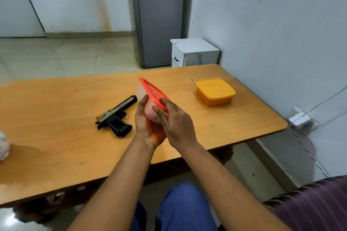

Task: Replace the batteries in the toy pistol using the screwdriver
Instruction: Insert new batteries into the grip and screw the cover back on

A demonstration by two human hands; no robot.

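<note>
just left of grip (150, 118), toy pistol (116, 116)

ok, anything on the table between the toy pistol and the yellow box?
Head view: both hands hold a translucent red-lidded container between the black toy pistol and the yellow lidded plastic box; whether it touches the wooden table is unclear.

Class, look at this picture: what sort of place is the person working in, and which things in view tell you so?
Probably a room in a home, perhaps a kitchen or dining area. A tall grey fridge stands on the tiled floor, and a wooden table holds a lidded yellow food box.
</note>
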